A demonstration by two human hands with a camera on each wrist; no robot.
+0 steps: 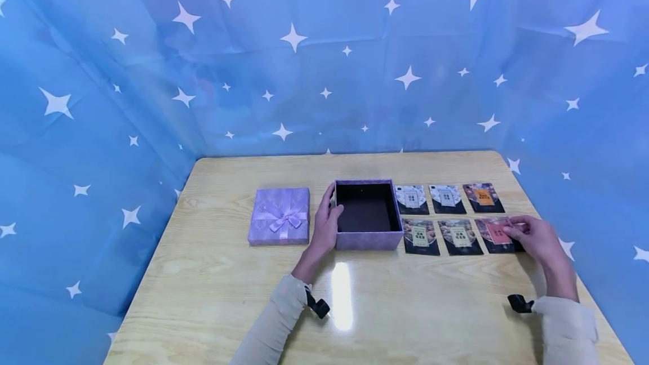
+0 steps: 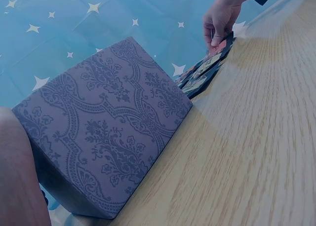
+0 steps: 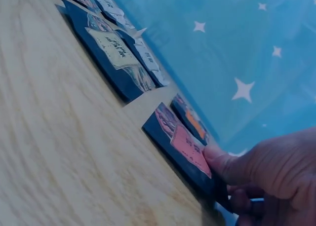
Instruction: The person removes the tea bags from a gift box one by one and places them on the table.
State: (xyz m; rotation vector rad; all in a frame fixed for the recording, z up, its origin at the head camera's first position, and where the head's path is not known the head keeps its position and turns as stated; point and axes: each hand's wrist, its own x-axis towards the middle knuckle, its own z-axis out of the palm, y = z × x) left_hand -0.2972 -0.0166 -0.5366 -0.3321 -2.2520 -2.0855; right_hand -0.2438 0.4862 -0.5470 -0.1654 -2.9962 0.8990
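Note:
An open purple gift box (image 1: 369,240) with a black inside stands mid-table. At its left wall is my left hand (image 1: 326,227), thumb over the rim and fingers along the outside, gripping it. The left wrist view shows the box's patterned side (image 2: 108,122) close up. My right hand (image 1: 539,239) pinches the right end of a flat packet with a red label (image 3: 190,149), thumb on top and fingers underneath. That packet's right edge is partly hidden by the hand. Beside it lies a packet with a pale green label (image 1: 460,236).
To the left lies the purple box lid (image 1: 281,216) with a ribbon bow. Other packets lie in two rows right of the box, among them an orange-labelled packet (image 1: 483,197) and a white-labelled packet (image 1: 447,198). A starry blue curtain (image 1: 304,72) hangs behind the table.

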